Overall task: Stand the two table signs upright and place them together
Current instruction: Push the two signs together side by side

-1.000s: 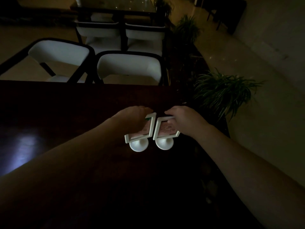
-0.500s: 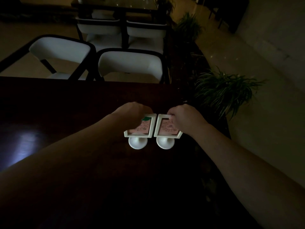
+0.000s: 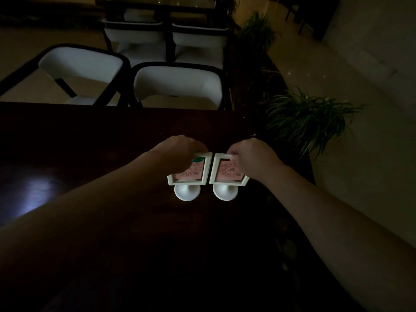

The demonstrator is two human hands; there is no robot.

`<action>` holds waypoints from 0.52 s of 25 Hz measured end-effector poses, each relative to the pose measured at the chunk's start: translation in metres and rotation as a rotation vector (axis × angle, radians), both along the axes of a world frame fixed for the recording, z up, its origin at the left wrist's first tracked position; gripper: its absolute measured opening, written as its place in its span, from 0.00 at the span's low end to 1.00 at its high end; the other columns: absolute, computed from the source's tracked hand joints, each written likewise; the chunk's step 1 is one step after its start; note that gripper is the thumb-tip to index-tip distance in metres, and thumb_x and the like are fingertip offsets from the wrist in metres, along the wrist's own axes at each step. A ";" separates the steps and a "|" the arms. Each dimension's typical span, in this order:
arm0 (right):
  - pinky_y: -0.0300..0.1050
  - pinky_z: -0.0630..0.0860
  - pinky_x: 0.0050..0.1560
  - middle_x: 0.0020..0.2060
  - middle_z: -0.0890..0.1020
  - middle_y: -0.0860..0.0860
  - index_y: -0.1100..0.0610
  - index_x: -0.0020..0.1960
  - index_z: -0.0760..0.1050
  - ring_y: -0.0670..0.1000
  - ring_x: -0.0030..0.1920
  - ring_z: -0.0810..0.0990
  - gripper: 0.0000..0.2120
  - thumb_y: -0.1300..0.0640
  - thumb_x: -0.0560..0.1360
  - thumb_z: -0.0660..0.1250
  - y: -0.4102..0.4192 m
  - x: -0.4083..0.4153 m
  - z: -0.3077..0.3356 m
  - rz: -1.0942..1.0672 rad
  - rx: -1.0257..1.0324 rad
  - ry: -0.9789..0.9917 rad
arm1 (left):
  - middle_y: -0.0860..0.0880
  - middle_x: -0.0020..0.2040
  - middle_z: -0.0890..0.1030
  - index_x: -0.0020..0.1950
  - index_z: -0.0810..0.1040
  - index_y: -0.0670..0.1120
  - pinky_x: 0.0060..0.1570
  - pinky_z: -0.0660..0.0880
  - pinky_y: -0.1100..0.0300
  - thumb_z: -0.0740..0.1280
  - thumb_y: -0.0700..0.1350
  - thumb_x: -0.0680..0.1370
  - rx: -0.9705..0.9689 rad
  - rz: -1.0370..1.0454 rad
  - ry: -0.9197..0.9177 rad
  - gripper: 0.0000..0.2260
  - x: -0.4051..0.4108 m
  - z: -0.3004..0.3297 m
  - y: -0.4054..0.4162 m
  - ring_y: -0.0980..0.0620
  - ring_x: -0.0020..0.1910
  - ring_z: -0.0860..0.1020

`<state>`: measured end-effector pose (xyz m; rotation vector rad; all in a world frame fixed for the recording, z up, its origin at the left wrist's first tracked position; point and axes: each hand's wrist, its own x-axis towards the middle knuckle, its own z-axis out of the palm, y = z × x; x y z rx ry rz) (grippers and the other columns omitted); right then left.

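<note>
Your left hand [image 3: 177, 152] grips the left sign [image 3: 190, 171] and your right hand [image 3: 252, 157] grips the right sign [image 3: 227, 173], both upright side by side, frames nearly touching, on the dark table [image 3: 90, 143].

The dark reddish-brown wooden worktop [image 3: 90, 154] looks polished and glossy. The two white smooth plastic-looking table signs [image 3: 188, 179] [image 3: 227, 179] hold matt pink paper inserts [image 3: 226, 173]. The pale stone-like floor [image 3: 326, 70] shines faintly.

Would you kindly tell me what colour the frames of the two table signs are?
White, in the head view: the left white-framed table sign and the right white-framed table sign, both holding pink cards.
</note>
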<state>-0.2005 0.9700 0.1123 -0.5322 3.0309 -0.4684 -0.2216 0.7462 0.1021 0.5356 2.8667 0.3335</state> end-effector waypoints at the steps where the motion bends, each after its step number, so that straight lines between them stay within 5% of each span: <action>1: 0.51 0.79 0.49 0.47 0.85 0.52 0.53 0.56 0.83 0.53 0.48 0.82 0.10 0.58 0.78 0.66 0.000 0.000 0.000 -0.003 -0.008 -0.004 | 0.50 0.55 0.81 0.67 0.73 0.58 0.31 0.72 0.65 0.62 0.39 0.78 0.005 0.002 -0.006 0.21 0.001 0.001 0.000 0.54 0.43 0.75; 7: 0.50 0.79 0.49 0.46 0.85 0.52 0.52 0.55 0.83 0.53 0.48 0.82 0.09 0.58 0.78 0.66 -0.002 0.000 0.001 -0.020 -0.025 -0.023 | 0.50 0.56 0.81 0.68 0.72 0.58 0.43 0.80 0.55 0.61 0.40 0.79 0.016 0.017 0.000 0.20 0.005 0.003 0.001 0.50 0.49 0.79; 13: 0.50 0.79 0.49 0.47 0.85 0.52 0.53 0.55 0.83 0.52 0.48 0.82 0.09 0.58 0.78 0.66 -0.003 0.004 0.000 -0.039 -0.018 -0.019 | 0.50 0.54 0.81 0.67 0.73 0.57 0.40 0.80 0.57 0.62 0.40 0.79 0.040 0.019 0.019 0.19 0.008 0.000 -0.002 0.51 0.47 0.79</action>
